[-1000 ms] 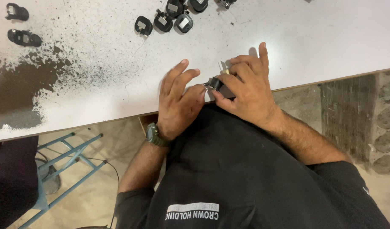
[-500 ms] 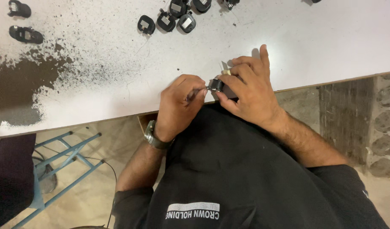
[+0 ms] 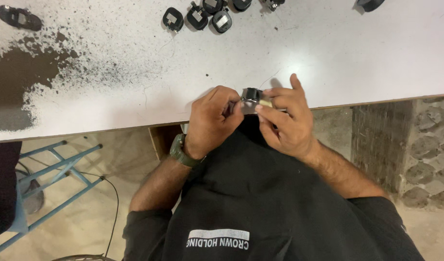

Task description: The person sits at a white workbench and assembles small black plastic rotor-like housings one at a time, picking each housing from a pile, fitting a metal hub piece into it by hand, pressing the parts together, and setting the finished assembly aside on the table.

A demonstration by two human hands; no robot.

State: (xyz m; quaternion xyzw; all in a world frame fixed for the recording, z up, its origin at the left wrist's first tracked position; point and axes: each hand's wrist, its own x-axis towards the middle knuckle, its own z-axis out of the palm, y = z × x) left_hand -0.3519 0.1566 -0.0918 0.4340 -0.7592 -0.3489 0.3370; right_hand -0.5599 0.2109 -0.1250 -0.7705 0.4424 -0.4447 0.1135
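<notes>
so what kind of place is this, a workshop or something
Likely a small workshop or assembly bench. Both hands, left and right, hold a small black part at the edge of a white table. More like parts lie in a row, and dark powder stains the tabletop.

Head view, steeply down, close

white table (image 3: 328,53), black-speckled, dark patch at 9 o'clock | black parts (image 3: 198,18) at 12 | black-and-silver part (image 3: 251,98) | green watch (image 3: 182,152) | blue stool (image 3: 53,181)
</notes>
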